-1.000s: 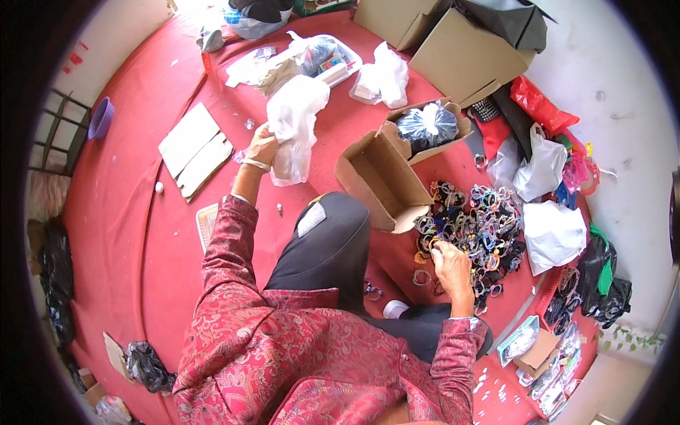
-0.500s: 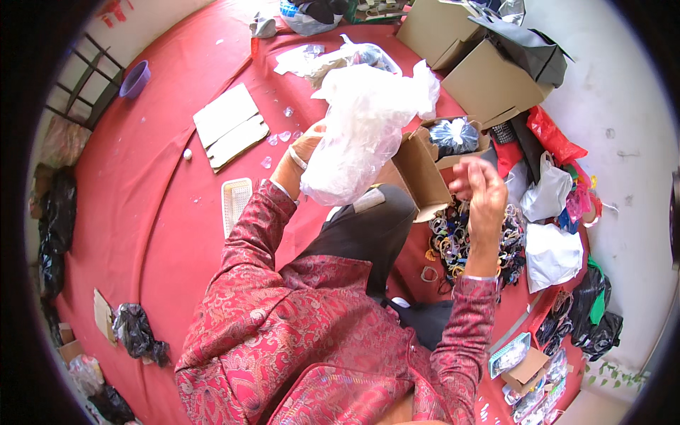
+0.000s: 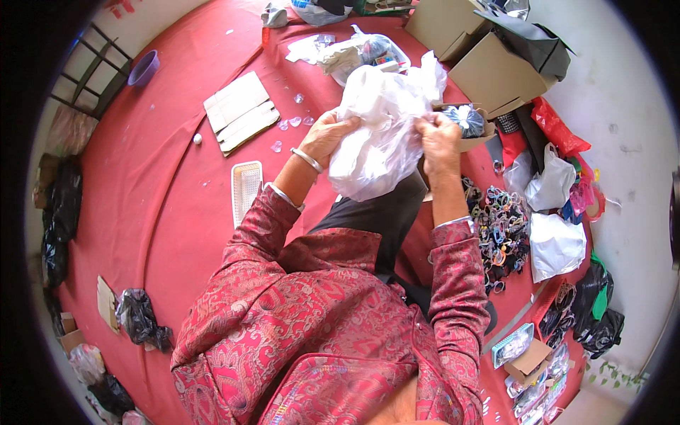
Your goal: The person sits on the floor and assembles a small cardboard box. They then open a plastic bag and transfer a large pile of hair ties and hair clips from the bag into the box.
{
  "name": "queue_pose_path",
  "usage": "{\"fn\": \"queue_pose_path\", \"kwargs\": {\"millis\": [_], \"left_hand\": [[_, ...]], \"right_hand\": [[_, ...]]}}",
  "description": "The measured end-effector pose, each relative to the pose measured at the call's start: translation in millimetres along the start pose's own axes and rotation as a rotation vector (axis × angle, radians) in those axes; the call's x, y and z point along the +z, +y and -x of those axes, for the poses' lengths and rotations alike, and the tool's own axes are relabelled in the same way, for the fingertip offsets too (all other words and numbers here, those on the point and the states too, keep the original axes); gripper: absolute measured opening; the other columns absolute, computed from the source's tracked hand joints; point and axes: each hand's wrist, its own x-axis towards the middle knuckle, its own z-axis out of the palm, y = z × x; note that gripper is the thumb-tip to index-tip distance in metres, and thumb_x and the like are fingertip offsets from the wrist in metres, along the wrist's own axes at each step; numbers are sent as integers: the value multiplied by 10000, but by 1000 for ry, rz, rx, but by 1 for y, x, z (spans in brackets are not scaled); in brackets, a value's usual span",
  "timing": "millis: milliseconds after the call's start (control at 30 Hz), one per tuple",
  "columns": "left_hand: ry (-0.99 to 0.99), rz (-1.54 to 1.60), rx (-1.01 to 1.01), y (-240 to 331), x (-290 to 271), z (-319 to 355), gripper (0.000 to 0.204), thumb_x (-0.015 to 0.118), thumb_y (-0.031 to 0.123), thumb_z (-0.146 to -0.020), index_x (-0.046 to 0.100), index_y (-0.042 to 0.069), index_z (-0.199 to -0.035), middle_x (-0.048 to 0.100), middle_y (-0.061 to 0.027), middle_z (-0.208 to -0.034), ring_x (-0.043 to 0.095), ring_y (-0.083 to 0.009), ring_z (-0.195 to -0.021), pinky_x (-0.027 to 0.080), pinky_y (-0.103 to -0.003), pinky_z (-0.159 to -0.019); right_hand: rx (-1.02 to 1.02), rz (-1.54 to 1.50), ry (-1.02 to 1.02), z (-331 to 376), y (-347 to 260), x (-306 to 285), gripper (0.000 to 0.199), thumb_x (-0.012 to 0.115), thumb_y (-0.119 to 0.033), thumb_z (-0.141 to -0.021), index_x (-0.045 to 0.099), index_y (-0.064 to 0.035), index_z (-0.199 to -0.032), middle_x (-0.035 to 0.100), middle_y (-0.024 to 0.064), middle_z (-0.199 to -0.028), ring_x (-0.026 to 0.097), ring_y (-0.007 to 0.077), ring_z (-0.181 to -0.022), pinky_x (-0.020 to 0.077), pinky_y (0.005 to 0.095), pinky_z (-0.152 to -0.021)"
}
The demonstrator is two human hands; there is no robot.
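A crumpled white translucent plastic bag (image 3: pixel 375 142) hangs between my two hands above my lap. My left hand (image 3: pixel 331 136) grips its left side, thumb pressed on the film, a pale bangle at the wrist. On the opposite side my right hand (image 3: pixel 440 142) pinches the plastic with closed fingers. What the bag holds, if anything, cannot be made out. Just beyond the right hand stands a small cardboard box (image 3: pixel 476 143) with a clear-wrapped dark blue bundle (image 3: pixel 464 120) in it. To the right of my right forearm lies a heap of multicoloured hair ties (image 3: pixel 503 227).
Red sheeting (image 3: pixel 177 234) covers the floor. A flattened cardboard piece (image 3: pixel 241 110) and a white plastic basket (image 3: pixel 246 191) lie left of my hands. Beyond the bag sits a filled white tub (image 3: pixel 397 53). Large cardboard boxes (image 3: pixel 496 74) and bags line the right wall.
My right hand has moved up and left from above the hair ties and taken hold of the bag. The bag has shifted slightly and now spreads between both hands.
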Motion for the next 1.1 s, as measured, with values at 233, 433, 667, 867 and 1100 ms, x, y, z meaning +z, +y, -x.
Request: {"fn": "queue_pose_path", "kwargs": {"millis": [233, 433, 667, 867, 1100], "left_hand": [[-56, 197, -85, -5, -15, 2, 285, 558, 100, -851, 523, -36, -1099, 613, -128, -1000, 630, -217, -850, 533, -329, -747], [-121, 290, -95, -6, -20, 4, 301, 525, 97, -867, 493, -42, -1133, 600, -146, -1026, 624, -232, -871, 530, -344, -761], [-112, 384, -115, -12, -14, 0, 337, 520, 133, -877, 461, -28, -1167, 580, -157, -1067, 606, -252, -924, 513, -376, -802], [-54, 502, -57, -14, -3, -2, 379, 469, 181, -905, 409, -19, -1221, 536, -177, -1150, 560, -298, -1011, 456, -431, -889], [-148, 577, -7, -21, 13, -4, 434, 396, 292, -932, 393, -6, -1248, 505, -173, -1202, 513, -298, -1083, 395, -448, -955]], "right_hand": [[227, -608, -5, -4, 2, -29, 83, 574, -11, -816, 580, -7, -899, 615, 51, -811, 581, 128, -708, 483, 230, -661], [149, -577, 82, -14, 14, -49, 52, 595, -41, -813, 595, -8, -853, 623, 55, -798, 580, 123, -695, 480, 229, -649], [-42, -179, 209, -23, -2, -61, 62, 589, -62, -815, 596, -1, -826, 571, 43, -732, 532, 119, -598, 443, 250, -555], [-773, 564, 476, 22, -73, -21, 118, 571, -90, -840, 620, 2, -895, 613, 54, -761, 576, 115, -665, 457, 223, -596], [-274, 490, -84, 42, -49, 27, 161, 556, -133, -832, 602, 21, -839, 620, 104, -711, 596, 185, -606, 459, 295, -566]]}}
